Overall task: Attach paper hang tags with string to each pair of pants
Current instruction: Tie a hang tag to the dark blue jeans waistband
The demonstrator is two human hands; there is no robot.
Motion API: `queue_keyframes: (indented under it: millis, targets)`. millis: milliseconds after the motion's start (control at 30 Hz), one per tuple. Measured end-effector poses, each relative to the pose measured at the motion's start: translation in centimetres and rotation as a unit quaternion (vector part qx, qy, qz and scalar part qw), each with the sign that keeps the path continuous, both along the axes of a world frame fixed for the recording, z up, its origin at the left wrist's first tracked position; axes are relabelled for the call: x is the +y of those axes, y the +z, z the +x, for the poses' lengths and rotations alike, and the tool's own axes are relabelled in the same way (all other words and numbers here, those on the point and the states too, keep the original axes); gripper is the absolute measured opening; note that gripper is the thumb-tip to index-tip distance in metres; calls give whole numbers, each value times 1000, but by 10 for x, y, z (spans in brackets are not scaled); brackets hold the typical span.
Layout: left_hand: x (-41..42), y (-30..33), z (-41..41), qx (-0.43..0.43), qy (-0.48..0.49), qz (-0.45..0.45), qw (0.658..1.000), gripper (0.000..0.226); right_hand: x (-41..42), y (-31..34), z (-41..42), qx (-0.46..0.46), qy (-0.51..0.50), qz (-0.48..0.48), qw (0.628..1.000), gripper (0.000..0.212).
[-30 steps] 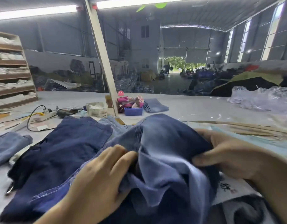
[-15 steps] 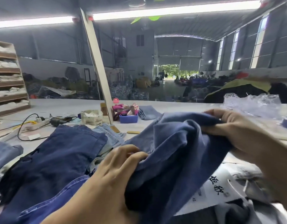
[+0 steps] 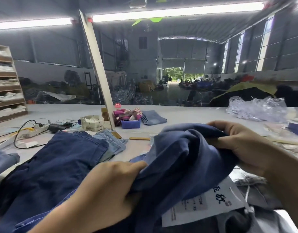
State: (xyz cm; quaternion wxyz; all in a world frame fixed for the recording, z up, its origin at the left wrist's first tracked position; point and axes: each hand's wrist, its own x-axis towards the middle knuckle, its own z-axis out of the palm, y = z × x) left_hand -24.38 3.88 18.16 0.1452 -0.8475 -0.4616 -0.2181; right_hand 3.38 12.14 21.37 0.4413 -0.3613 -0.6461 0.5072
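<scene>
Since the blue pants [image 3: 183, 158] came up off the table w/ the R side raised, I see left hand [image 3: 109, 187] gripping the near fold; right hand [image 3: 242, 148] pinching the far edge; white hang tag [image 3: 205, 206] now exposed beneath; prob hunting the waistband.

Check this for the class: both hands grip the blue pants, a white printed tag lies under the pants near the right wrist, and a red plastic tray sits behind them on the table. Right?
Not quite. The head view shows the plastic tray is blue, not red. The rest holds: the left hand and right hand grip the blue pants, and the white printed tag lies under them near the right wrist.
</scene>
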Motion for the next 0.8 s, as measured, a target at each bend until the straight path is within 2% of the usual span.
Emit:
queue_keyframes:
  millis: [100, 167, 267, 333, 400, 467, 533, 600, 633, 700, 733, 800]
  targets:
    - [8, 11, -3, -15, -6, -20, 1000, 13, -1, 8, 3, 23, -11, 35, 999, 31]
    - [10, 19, 4, -10, -16, -27, 999, 11, -1, 10, 7, 33, -27, 53, 998, 30]
    - [13, 33, 17, -37, 0, 50, 998, 6, 1, 12, 14, 40, -74, 60, 995, 37]
    - [18, 49, 32, -62, 38, 135, 988, 10, 1, 20, 21, 57, -108, 66, 990, 41]
    - [27, 64, 54, -101, 63, 214, 970, 12, 2, 34, 33, 82, -145, 92, 982, 30]
    - [34, 70, 79, -141, 56, 241, 959, 19, 2, 50, 53, 81, -218, 121, 965, 11]
    - [39, 56, 101, -127, 43, 241, 961, 17, 2, 51, 77, -3, -281, 143, 949, 20]
    - [41, 27, 112, -85, 30, 219, 972, 20, 3, 37, 90, -108, -275, 128, 947, 5]
    - [41, 12, 114, -66, 20, 198, 978, 26, 5, 29, 87, -175, -271, 95, 942, 9]
    - [39, -12, 111, -35, -20, 158, 987, 32, 0, 10, 81, -281, -250, 75, 924, 34]
    - [37, -17, 106, -25, -48, 125, 991, 33, 1, 5, 78, -309, -257, 80, 912, 47]
    - [34, -14, 93, -11, -93, 45, 995, 41, -8, 6, 69, -348, -254, 108, 896, 58]
